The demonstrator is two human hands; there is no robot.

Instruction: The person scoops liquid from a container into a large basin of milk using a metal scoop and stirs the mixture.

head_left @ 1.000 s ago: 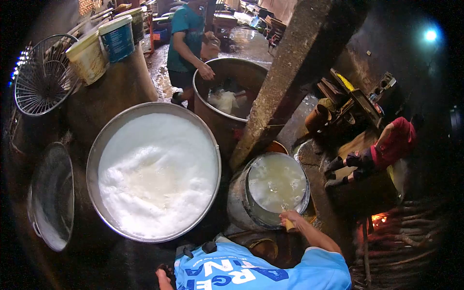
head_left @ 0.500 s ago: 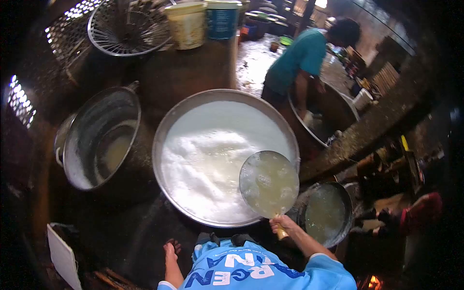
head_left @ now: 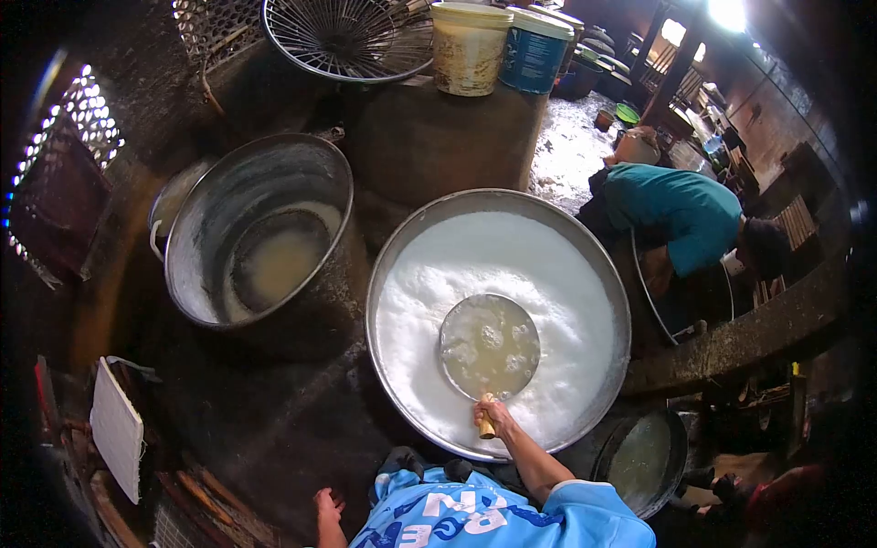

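My right hand point(head_left: 489, 418) is closed around the wooden handle point(head_left: 487, 429) of a round, shallow pan-shaped dipper point(head_left: 491, 347). Cloudy yellowish liquid with patches of froth fills the dipper. It sits over or in the white foam of a wide metal basin point(head_left: 382, 384); I cannot tell how deep. Milky white liquid point(head_left: 521, 239) fills that basin almost to the rim. Low beside my body, away from the basin, hangs my left hand point(head_left: 330, 502), empty with its fingers loosely apart.
A deep metal pot point(head_left: 196, 274) with some cloudy liquid stands left. A smaller pan of liquid point(head_left: 644, 461) is at lower right. Two buckets point(head_left: 470, 50) and a wire rack point(head_left: 347, 36) are behind. A co-worker point(head_left: 676, 205) bends over another basin beyond a beam point(head_left: 731, 342).
My right hand has brought the dipper from the basin's right rim leftward over the foam. My view has shifted, and the co-worker bends lower. My left hand stays empty.
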